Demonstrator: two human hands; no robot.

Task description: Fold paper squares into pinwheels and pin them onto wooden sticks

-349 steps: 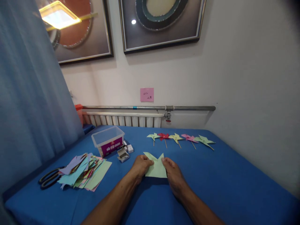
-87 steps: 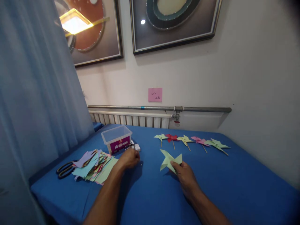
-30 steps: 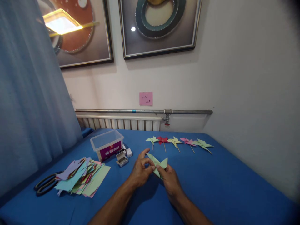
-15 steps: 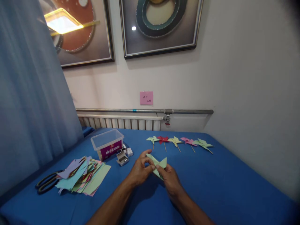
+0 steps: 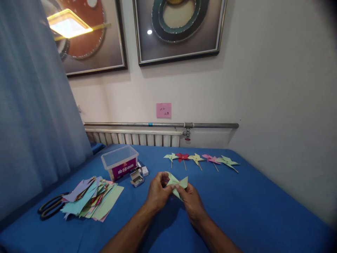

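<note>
A light green paper pinwheel [image 5: 177, 182] is held up between both hands above the blue-covered table. My left hand [image 5: 158, 189] grips its left side, the thumb pressed near the centre and the fingers curled behind the paper. On the right, my right hand [image 5: 191, 200] pinches the lower right part, its thumb also close to the centre. Two pointed blades stick out above the hands. No stick shows on this pinwheel. Beyond the hands lies a row of finished-looking pinwheels on sticks, among them a red one [image 5: 182, 157] and a pink one [image 5: 211, 159].
At left, a clear plastic box [image 5: 119, 163] with a purple label stands behind a small open box [image 5: 137, 178] of tiny metal pieces. Nearer lie a pile of coloured paper [image 5: 92, 198] and black-handled scissors [image 5: 51, 205]. A radiator [image 5: 142, 139] and pipes run along the wall.
My left fingers, one of which was raised and stretched out, have curled in behind the paper's left blade. The right hand keeps its pinch. The view has shifted very slightly.
</note>
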